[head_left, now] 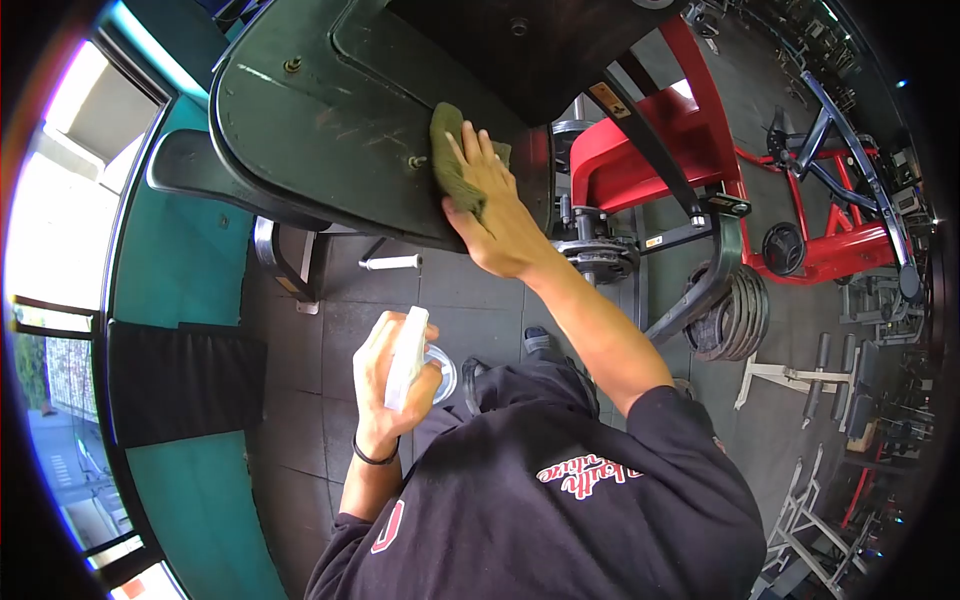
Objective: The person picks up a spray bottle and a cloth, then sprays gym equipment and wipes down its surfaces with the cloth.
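My left hand point(385, 375) is wrapped around a white spray bottle point(405, 360), held upright in front of my body. The bottle's clear round body point(443, 375) shows partly behind my fingers. Higher up, my right hand point(490, 205) presses a dark green cloth point(447, 150) against the black panel point(330, 140) of a gym machine. Its fingers stretch forward over the cloth, and the cloth bunches along the thumb side. Bolts stick out of the panel, one of them close to the cloth's left edge. Pale scuffs mark the panel's surface.
A red machine frame point(630, 150) and a black bar stand just right of the panel. Weight plates point(730, 310) hang lower right. Windows point(75, 180) and a teal wall point(180, 270) line the left. Dark rubber tiles point(300, 370) cover the floor; benches point(810, 375) stand farther right.
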The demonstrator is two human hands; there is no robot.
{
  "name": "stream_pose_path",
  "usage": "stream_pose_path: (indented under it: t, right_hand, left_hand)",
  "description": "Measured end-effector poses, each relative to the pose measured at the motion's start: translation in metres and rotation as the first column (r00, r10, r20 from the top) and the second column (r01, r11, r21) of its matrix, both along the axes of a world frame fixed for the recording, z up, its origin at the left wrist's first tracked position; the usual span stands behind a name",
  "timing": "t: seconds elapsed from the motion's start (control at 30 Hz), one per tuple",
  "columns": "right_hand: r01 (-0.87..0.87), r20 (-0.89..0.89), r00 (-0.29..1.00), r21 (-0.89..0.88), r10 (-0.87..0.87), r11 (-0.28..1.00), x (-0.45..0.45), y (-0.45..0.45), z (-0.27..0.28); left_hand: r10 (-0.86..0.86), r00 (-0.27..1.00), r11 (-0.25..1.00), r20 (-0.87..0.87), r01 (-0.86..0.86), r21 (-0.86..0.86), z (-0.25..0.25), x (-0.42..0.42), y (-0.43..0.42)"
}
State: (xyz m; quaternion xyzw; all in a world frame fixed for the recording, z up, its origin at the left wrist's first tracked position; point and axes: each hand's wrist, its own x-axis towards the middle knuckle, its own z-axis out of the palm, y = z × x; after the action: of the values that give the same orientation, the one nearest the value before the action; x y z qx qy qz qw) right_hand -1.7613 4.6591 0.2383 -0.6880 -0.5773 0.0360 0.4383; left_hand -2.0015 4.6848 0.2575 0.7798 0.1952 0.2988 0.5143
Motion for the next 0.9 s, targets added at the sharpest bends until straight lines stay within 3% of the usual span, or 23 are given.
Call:
stream_pose_path:
  t: [0.13,0.17,0.27,0.43,0.53,0.67,0.77,0.9]
  right_hand:
    - [-0.065,0.072,0.996,0.05,0.062,0.997,-0.024,-0.014,-0.002]
    - [-0.086,0.129,0.988,-0.018,0.088,0.996,-0.026,-0.026,-0.003]
    - [-0.11,0.12,0.986,-0.078,0.119,0.991,-0.009,-0.033,-0.012]
    - [0.05,0.072,0.996,0.032,-0.052,0.998,0.019,0.023,-0.007]
    - [-0.032,0.053,0.998,0.049,0.029,0.998,0.007,0.014,-0.002]
    - [-0.213,0.083,0.973,-0.058,0.217,0.975,-0.005,-0.038,-0.016]
    - [-0.035,0.044,0.998,-0.113,0.041,0.993,0.005,-0.043,-0.027]
    - [-0.137,-0.044,0.99,0.016,0.137,0.99,0.03,-0.004,-0.015]
  left_hand:
    - [-0.004,1.0,1.0,-0.019,0.004,-0.011,0.001,-0.007,0.005]
    - [-0.007,1.0,1.0,-0.008,0.007,-0.028,0.0,-0.009,0.007]
    - [-0.013,1.0,0.999,-0.005,0.013,-0.051,-0.004,-0.012,0.011]
    - [0.03,0.999,0.998,-0.017,-0.03,-0.047,-0.01,-0.013,0.01]
    - [0.056,0.998,0.987,0.034,-0.05,-0.154,-0.007,-0.012,0.005]
    - [0.108,0.994,0.982,-0.025,-0.11,-0.153,-0.009,-0.006,0.003]
    - [0.197,0.979,0.97,-0.046,-0.202,-0.138,-0.012,0.002,-0.003]
    - [0.3,0.954,0.945,0.001,-0.297,-0.135,-0.012,0.014,-0.015]
